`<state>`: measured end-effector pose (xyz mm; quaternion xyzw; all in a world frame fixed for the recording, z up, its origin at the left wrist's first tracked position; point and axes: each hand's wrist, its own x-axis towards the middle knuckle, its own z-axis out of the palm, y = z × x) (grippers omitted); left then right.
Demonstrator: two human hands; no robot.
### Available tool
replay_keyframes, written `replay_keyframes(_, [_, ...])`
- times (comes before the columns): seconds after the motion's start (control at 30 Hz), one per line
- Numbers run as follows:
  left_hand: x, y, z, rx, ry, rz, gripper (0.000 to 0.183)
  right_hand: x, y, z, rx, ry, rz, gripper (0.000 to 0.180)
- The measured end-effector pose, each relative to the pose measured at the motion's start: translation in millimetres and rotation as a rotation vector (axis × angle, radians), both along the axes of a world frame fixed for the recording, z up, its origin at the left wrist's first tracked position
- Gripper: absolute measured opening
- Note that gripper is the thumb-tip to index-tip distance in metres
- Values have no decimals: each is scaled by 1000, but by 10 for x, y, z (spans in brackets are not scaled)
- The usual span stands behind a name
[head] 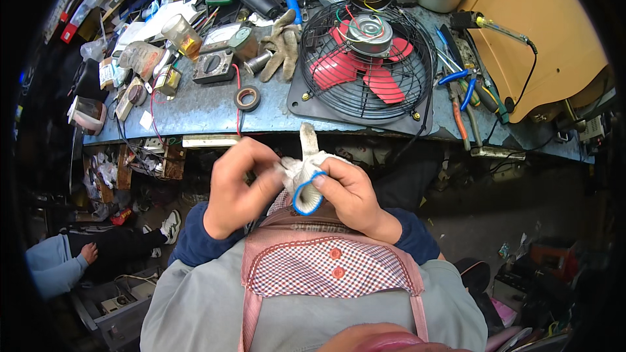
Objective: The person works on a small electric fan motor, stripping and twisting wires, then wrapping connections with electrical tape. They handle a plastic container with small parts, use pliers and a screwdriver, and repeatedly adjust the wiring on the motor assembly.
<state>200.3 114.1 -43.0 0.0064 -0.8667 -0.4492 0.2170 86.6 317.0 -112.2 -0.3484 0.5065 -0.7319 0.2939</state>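
Before my chest I hold a white knitted work glove [309,168] with a blue-edged cuff. My right hand [354,195] pinches it beside the cuff opening, which faces down toward me. On the other side, the fingertips of my left hand [242,183] meet the glove's fabric, slightly blurred. One soiled glove finger sticks up toward the bench edge. A second, dirtier glove [281,49] lies on the workbench [205,117]. Right of it rests an axial fan [367,63] with red blades, a black wire guard and loose coloured wires on its motor.
Black electrical tape [247,98] and an analogue multimeter [213,66] lie left of the fan. Pliers [459,117] and screwdrivers sit on its right, beside a tan panel [538,34] and a soldering iron [503,29]. Another person's hand [89,253] shows at lower left.
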Motion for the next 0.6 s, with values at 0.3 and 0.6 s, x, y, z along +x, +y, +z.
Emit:
replay_keyframes(0.3, [-247, 355, -147, -257, 422, -487, 26, 45, -69, -122, 65, -97, -171, 27])
replay_keyframes(0.6, [-269, 416, -251, -295, 208, -321, 22, 56, -54, -69, 100, 177, -415, 21])
